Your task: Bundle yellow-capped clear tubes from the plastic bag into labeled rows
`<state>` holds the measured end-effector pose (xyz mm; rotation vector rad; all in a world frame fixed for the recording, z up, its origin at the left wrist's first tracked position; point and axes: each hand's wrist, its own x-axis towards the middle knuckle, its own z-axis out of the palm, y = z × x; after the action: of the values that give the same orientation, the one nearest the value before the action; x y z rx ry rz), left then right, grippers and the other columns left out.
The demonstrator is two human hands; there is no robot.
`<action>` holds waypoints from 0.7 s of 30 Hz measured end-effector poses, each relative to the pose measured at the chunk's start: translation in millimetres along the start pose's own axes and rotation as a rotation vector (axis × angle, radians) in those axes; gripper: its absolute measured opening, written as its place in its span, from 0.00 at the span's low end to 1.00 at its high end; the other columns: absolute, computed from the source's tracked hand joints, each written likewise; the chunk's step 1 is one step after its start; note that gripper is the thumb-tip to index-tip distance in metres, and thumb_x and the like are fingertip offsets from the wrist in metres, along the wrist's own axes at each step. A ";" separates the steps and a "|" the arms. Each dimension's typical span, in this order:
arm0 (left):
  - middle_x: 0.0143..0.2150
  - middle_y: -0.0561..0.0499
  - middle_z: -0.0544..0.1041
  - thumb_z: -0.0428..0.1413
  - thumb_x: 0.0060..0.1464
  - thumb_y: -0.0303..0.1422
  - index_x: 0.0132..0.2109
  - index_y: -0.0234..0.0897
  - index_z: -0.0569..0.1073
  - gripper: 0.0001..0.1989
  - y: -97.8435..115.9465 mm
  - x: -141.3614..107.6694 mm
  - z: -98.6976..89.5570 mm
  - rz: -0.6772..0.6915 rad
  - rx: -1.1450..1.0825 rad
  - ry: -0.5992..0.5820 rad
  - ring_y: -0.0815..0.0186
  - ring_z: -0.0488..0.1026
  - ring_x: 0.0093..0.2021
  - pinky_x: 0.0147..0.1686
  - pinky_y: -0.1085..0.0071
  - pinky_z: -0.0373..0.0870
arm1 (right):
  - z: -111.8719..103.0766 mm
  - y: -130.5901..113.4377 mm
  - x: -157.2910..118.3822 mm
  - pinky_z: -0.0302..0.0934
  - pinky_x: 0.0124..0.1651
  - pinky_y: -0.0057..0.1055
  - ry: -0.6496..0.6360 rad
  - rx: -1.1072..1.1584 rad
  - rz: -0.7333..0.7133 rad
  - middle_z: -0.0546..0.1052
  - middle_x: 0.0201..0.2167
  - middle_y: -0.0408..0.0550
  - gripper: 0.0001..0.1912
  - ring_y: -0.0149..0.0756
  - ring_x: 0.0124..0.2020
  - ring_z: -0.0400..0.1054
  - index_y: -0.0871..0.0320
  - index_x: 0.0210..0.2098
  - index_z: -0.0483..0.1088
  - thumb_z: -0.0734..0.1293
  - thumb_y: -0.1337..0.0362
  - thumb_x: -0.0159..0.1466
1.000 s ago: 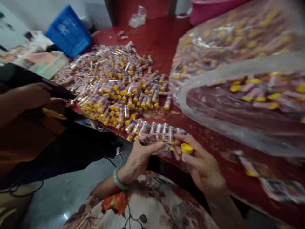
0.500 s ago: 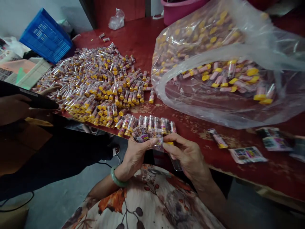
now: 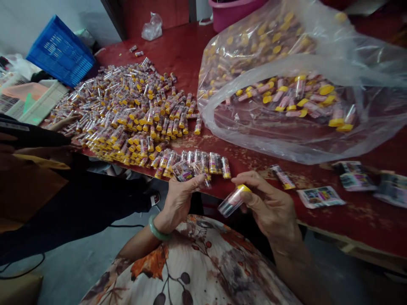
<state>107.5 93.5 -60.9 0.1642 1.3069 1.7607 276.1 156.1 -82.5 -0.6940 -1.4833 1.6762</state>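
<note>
Right hand (image 3: 275,207) grips a slanting tube (image 3: 234,201), clear end (image 3: 225,208) down-left; left hand (image 3: 178,199) holds packets (image 3: 183,170), apparently.

The right hand (image 3: 273,207) is hiding part of the yellow cap (image 3: 242,189) of the clear tube (image 3: 230,203), while the left hand (image 3: 178,198) is covering part of the small packets (image 3: 183,171), whose print is appearing too small to read. The top edge is cutting off the pink tub (image 3: 235,16) and the plastic bag (image 3: 270,150), whose cloudy film is obscuring many tubes inside. The left edge is cropping another person (image 3: 28,199), and a flat packet (image 3: 392,189) at far right is looking blurred.
</note>
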 end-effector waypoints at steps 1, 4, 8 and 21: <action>0.38 0.49 0.82 0.71 0.36 0.28 0.44 0.34 0.77 0.23 -0.4 -0.6 0.5 -0.021 -0.016 -0.001 0.63 0.79 0.37 0.44 0.66 0.74 | 0.9 0.4 -4.0 0.62 0.23 0.23 -0.001 0.014 -0.011 0.67 0.43 0.46 0.09 0.25 0.26 0.66 0.52 0.44 0.73 0.67 0.64 0.64; 0.34 0.49 0.81 0.70 0.38 0.29 0.40 0.32 0.77 0.19 -0.1 -2.9 2.6 -0.090 -0.063 -0.001 0.65 0.78 0.34 0.39 0.70 0.75 | 8.2 0.8 -12.2 0.67 0.27 0.26 0.041 0.013 -0.058 0.66 0.43 0.46 0.06 0.27 0.28 0.68 0.54 0.41 0.71 0.67 0.65 0.63; 0.34 0.51 0.81 0.71 0.35 0.27 0.40 0.33 0.77 0.20 2.5 -6.5 6.9 -0.158 -0.119 0.010 0.68 0.78 0.32 0.34 0.74 0.75 | 18.5 2.1 -14.8 0.69 0.32 0.31 0.174 -0.093 -0.136 0.67 0.41 0.48 0.07 0.32 0.32 0.69 0.56 0.40 0.69 0.68 0.66 0.62; 0.35 0.52 0.80 0.71 0.36 0.32 0.37 0.34 0.77 0.19 -0.1 -12.9 6.1 -0.225 -0.135 0.003 0.69 0.75 0.31 0.34 0.71 0.74 | 33.2 7.5 -19.2 0.70 0.35 0.32 0.350 -0.674 -0.610 0.73 0.36 0.48 0.11 0.36 0.34 0.71 0.53 0.41 0.69 0.72 0.67 0.59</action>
<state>118.6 88.4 -53.4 -0.0596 1.1557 1.6493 258.2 121.5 -86.0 -0.7278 -1.7632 0.5542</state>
